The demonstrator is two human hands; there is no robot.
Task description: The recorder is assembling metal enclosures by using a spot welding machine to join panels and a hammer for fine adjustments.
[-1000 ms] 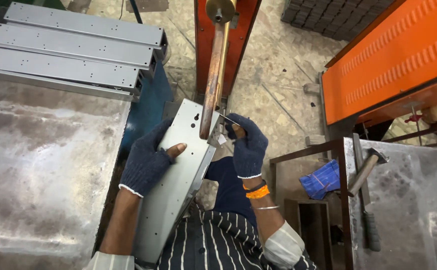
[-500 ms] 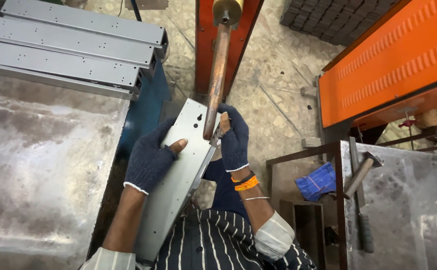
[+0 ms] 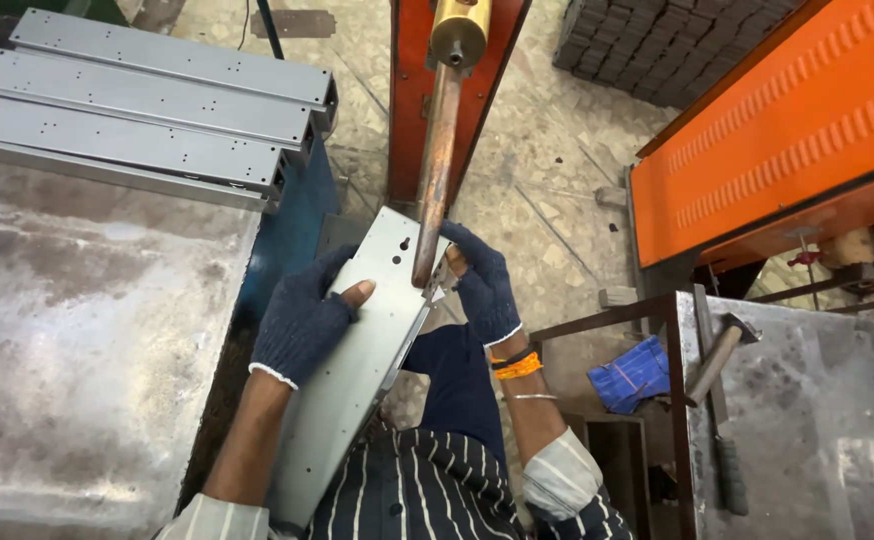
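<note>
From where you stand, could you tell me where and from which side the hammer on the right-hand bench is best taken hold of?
Probably by the dark grip at the near end of the hammer, coming from your own side. It lies flat along the steel bench, handle toward you and head at the far end, near the bench edge. The blue cloth lies lower, to its left. Both hands are on the metal channel.

Three long grey steel channels (image 3: 157, 110), punched with small holes, stacked side by side at upper left; a worn, scuffed steel bench (image 3: 67, 370) below them, at left; a blue cabinet side (image 3: 292, 240) between that bench and the floor; an orange ribbed machine cover (image 3: 787, 130) at upper right; a second steel bench (image 3: 817, 400) at lower right; a wooden-handled hammer (image 3: 719, 345) lying across its near edge; a crumpled blue cloth (image 3: 635, 372) just beside it; pale stone floor (image 3: 547, 190) between.
</note>
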